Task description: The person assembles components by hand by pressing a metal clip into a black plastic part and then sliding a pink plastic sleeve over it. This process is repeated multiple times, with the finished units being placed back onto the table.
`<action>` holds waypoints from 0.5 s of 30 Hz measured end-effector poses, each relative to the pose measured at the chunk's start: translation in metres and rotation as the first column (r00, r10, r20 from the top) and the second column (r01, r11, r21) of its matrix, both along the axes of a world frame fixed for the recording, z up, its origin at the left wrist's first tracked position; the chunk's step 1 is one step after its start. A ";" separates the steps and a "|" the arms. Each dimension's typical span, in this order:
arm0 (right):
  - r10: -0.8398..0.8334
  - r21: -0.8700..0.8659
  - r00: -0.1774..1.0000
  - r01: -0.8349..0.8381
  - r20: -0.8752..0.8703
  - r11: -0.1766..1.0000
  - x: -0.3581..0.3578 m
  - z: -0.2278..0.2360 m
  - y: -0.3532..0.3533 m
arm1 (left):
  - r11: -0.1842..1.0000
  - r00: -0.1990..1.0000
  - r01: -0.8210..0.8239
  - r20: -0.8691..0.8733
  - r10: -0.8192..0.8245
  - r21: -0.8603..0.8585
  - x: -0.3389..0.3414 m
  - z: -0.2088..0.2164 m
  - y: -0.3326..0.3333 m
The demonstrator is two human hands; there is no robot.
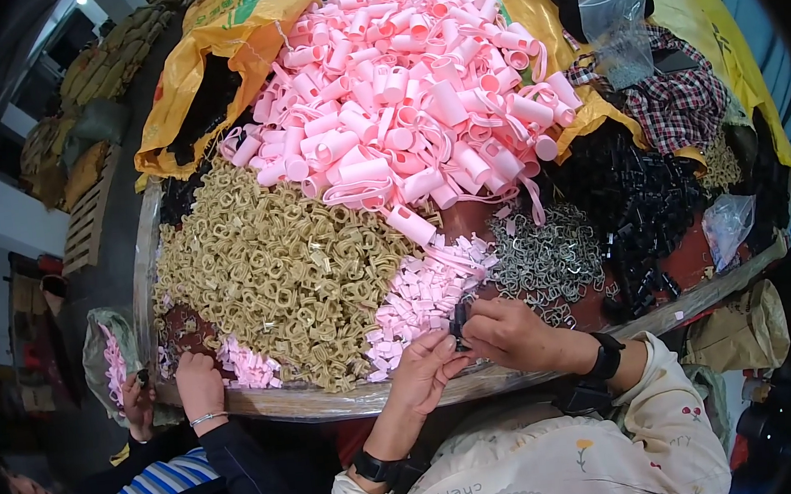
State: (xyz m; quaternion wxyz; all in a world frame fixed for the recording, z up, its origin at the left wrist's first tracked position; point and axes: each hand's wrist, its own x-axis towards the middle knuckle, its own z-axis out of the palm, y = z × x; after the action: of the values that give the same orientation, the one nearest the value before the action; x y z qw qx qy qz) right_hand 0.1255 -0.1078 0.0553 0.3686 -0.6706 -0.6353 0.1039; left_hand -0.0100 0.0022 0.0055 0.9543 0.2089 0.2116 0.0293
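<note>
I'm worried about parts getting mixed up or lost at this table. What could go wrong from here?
The small black part between the left hand and right hand is near the table edge; if dropped, it might fall to the floor.
The tan rings meet the small pink pieces with no visible divider, so they could mix.
The pink tubes are heaped loosely behind, so some might slide onto the smaller parts.

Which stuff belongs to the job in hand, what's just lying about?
Likely the job:
black part, held between left hand and right hand
small pink pieces, nearby
black parts pile

Probably just lying about:
checked cloth
upper clear bag
wooden pallet
</note>
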 end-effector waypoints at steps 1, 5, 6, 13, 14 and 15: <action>-0.001 0.002 0.998 0.001 -0.063 1.000 0.000 -0.001 0.000 | 1.000 1.000 0.003 -0.001 -0.003 0.018 0.000 0.001 0.000; -0.034 -0.083 0.912 -0.001 -0.409 0.997 -0.001 -0.005 -0.001 | 0.998 1.000 0.012 0.006 -0.012 0.065 -0.002 0.004 0.000; -0.087 -0.169 0.792 -0.021 -0.605 0.985 -0.001 -0.005 -0.002 | 0.997 1.000 0.019 0.013 -0.020 0.078 -0.003 0.004 0.001; 0.045 -0.106 0.630 -0.200 -0.775 0.974 0.003 -0.022 0.022 | 0.990 0.995 -0.091 -0.031 0.095 0.104 -0.017 0.006 0.016; 0.141 -0.023 0.794 -0.192 -0.591 0.981 0.007 -0.020 0.033 | 0.976 0.982 -0.171 -0.053 0.179 0.136 -0.018 0.008 0.021; 0.212 0.062 0.908 -0.203 -0.362 0.977 0.009 -0.020 0.043 | 0.954 0.962 -0.248 -0.073 0.263 0.170 -0.020 0.009 0.024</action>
State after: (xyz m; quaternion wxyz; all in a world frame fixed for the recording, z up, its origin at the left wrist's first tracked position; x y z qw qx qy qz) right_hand 0.1349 -0.0646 0.0355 0.4752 -0.5638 -0.6240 0.2586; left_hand -0.0303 0.0265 0.0146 0.9116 0.2566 0.2787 0.1595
